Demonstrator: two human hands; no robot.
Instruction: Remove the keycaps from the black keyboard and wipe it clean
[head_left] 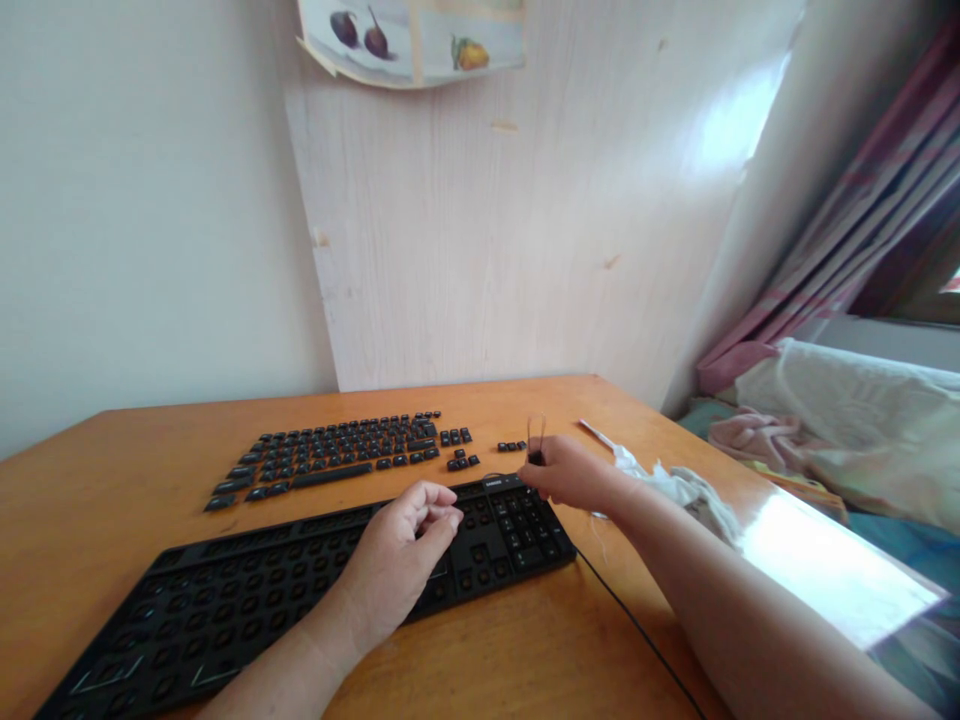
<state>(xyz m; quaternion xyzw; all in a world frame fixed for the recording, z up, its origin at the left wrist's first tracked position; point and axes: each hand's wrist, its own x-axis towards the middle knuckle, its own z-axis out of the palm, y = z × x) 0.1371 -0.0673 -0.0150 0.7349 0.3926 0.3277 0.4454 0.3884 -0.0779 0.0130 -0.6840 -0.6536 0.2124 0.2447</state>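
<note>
A black keyboard [480, 555] lies slantwise on the table, most of its main section bare of keycaps, while the number pad at its right end still carries caps. My left hand [401, 550] hovers over its middle, fingers curled in to the thumb; whatever they pinch, if anything, is hidden. At the top right corner of the keyboard, my right hand [559, 470] is closed around a wire keycap puller [535, 428], whose thin loops point upward. Its dark lower part is mostly covered by the fingers. Loose black keycaps [337, 450] are laid out in keyboard order behind the keyboard.
The wooden table [465, 665] meets a pale board at the back. To the right lie crumpled white tissue [637, 470] and a thin white stick [596, 433]. A black cable [637, 625] runs off the keyboard's right end. Bedding [862, 430] is piled beyond the table's right edge.
</note>
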